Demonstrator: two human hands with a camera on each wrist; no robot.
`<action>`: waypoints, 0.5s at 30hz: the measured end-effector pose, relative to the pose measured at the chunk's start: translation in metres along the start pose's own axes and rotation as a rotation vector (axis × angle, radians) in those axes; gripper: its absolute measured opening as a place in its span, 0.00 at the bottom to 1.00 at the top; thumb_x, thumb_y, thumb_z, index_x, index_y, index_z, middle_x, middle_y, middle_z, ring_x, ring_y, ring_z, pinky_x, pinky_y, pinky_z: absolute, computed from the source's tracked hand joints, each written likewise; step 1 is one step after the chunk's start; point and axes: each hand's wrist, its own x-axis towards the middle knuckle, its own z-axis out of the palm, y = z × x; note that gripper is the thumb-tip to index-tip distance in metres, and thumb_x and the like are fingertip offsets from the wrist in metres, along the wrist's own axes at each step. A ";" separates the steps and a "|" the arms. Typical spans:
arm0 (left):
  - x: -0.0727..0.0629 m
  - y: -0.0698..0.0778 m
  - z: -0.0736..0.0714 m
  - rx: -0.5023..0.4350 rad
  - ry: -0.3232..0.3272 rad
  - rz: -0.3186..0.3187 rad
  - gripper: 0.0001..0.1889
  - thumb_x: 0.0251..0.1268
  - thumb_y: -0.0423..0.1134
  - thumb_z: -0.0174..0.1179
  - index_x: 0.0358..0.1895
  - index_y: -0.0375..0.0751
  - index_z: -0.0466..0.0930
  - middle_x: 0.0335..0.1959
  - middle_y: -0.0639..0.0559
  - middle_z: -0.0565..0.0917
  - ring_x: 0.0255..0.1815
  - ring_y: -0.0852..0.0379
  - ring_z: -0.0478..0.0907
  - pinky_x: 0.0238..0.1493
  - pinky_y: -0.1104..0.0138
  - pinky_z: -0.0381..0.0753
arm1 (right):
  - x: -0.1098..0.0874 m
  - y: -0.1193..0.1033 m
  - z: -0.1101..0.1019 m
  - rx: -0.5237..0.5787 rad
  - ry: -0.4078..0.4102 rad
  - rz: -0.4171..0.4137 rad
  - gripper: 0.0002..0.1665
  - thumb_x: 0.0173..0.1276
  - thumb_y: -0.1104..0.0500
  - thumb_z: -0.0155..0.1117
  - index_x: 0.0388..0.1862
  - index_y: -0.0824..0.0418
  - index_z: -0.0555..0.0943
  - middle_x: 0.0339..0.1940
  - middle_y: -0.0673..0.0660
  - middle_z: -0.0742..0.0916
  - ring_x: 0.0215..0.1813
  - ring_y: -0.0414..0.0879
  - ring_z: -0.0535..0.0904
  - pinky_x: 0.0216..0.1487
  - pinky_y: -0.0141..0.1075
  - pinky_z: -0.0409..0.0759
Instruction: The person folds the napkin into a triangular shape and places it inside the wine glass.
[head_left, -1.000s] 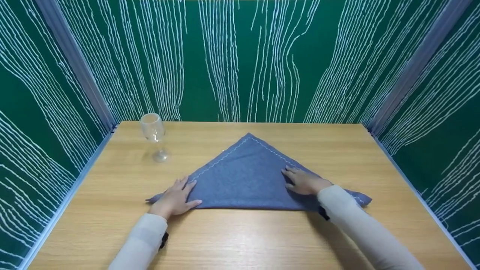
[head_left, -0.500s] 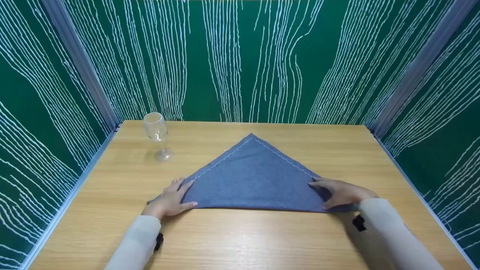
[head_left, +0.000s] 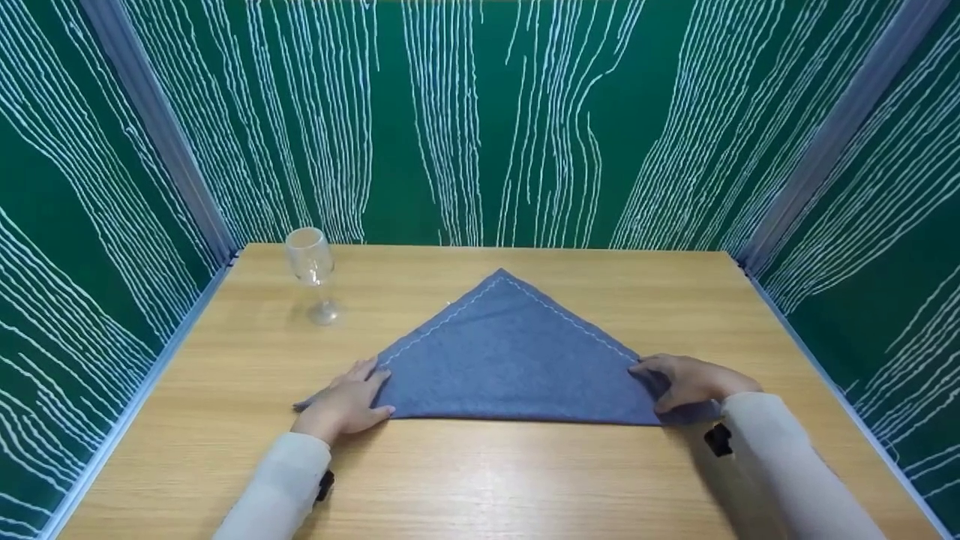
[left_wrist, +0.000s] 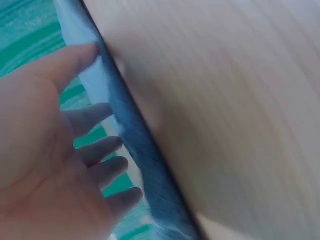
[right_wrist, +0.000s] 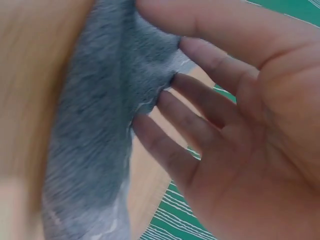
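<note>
A blue-grey cloth napkin [head_left: 510, 352] lies folded into a triangle, apex pointing away, with pale stitching along its two slanted sides. My left hand [head_left: 349, 401] rests on the left part of it, fingers spread; the left wrist view has these fingertips [left_wrist: 120, 197] at the cloth [left_wrist: 135, 135]. On the right part, my right hand [head_left: 690, 382] is arched, with thumb and fingertips touching the fabric. From the right wrist, its fairly straight fingers [right_wrist: 172, 125] meet the edge of the cloth [right_wrist: 90, 135]. Part of each side corner is covered by the hands.
A clear stemmed glass [head_left: 311, 270] stands upright at the back left of the wooden table [head_left: 480, 480]. Green walls [head_left: 420, 150] with white wavy lines enclose the back and both sides.
My right hand has moved outward along the napkin from nearer its middle to the right part, then stayed there. The left hand has kept nearly the same place.
</note>
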 end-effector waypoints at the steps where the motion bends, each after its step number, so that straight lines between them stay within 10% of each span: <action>1: 0.001 0.004 0.000 0.008 0.000 0.021 0.32 0.73 0.49 0.59 0.74 0.37 0.66 0.78 0.36 0.56 0.78 0.36 0.49 0.75 0.43 0.50 | 0.000 -0.001 -0.001 0.004 0.003 -0.001 0.41 0.60 0.58 0.75 0.74 0.52 0.72 0.76 0.70 0.64 0.74 0.72 0.56 0.67 0.72 0.54; 15: 0.039 0.065 0.018 0.136 -0.037 0.315 0.19 0.74 0.42 0.57 0.65 0.48 0.79 0.68 0.43 0.73 0.69 0.44 0.69 0.70 0.52 0.65 | 0.002 -0.006 -0.004 -0.016 -0.002 -0.027 0.40 0.60 0.54 0.76 0.72 0.54 0.74 0.73 0.69 0.67 0.70 0.68 0.62 0.65 0.70 0.60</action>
